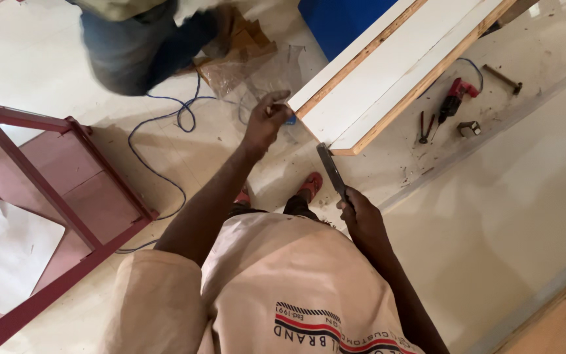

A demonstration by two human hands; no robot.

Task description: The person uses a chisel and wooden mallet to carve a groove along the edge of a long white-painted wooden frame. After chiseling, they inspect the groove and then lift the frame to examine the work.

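Right hand is gripping a stiff flat file by its handle end (likely steel, heavyish) at the white board's corner, left hand loosely curled, empty, beside the board.

The person wears a loose beige T-shirt with short sleeves that end above the elbows, leaving both forearms bare. Low on its front runs a printed emblem of red and black stripes with dark lettering. On the feet are red sandals. Both hands are bare, without gloves.
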